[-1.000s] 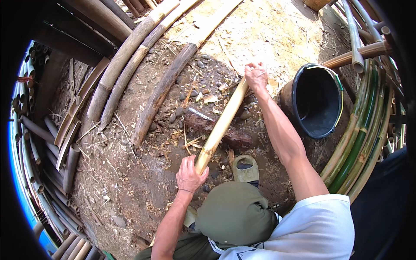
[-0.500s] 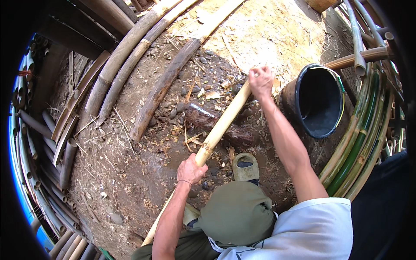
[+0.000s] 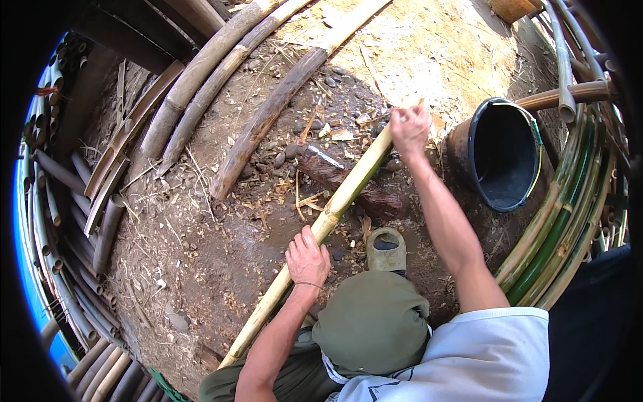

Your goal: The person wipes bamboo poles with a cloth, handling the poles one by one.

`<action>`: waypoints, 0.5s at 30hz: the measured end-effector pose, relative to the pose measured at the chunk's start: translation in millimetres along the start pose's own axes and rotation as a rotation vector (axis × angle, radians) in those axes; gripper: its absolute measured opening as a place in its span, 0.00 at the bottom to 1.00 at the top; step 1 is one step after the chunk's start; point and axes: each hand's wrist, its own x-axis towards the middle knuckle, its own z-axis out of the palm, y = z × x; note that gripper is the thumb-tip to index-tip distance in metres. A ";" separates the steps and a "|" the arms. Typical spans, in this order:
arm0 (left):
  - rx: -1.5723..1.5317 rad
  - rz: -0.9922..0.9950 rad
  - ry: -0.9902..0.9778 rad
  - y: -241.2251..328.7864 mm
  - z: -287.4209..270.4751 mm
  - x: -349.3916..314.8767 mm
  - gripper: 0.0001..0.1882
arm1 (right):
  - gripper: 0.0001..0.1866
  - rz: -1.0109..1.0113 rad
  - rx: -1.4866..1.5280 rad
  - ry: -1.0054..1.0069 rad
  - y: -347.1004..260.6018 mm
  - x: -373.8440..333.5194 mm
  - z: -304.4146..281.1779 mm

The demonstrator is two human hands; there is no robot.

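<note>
A pale, scraped bamboo pole (image 3: 340, 201) slants from beside my left thigh up to the far right, with a green strip of skin along its right side. Across its lower half my left hand (image 3: 308, 258) is closed, the back of the hand upward. My right hand (image 3: 410, 132) makes a fist around the far end; whether something else is also in it I cannot make out. Beneath the pole lies a short, wet, dark brown log (image 3: 325, 166), partly hidden by it. My bent knee (image 3: 375, 318) and a greenish clog (image 3: 386, 249) are close by.
A black bucket (image 3: 462, 151) stands right of my right hand. Green and yellow bamboo poles (image 3: 556, 228) are stacked at the right. Longer poles (image 3: 194, 74) and a dark wooden pole (image 3: 268, 124) lie at the far left. Cut bamboo (image 3: 74, 248) is piled along the left edge.
The bamboo pole has turned, bringing its green strip into sight. My left hand has moved up along it, its back now upward. My right hand stays at the far end.
</note>
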 end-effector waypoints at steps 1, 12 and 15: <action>-0.016 -0.019 0.000 -4.1 2.8 3.4 0.32 | 0.12 0.084 0.006 -0.060 0.0 29.4 -6.7; -0.837 -0.206 -0.772 -57.8 -2.1 54.5 0.17 | 0.05 -0.384 0.265 -0.050 -85.8 -143.1 -16.6; -0.609 -0.005 -0.417 -47.9 -5.4 43.1 0.21 | 0.08 -0.234 0.067 0.077 -20.6 -25.4 3.3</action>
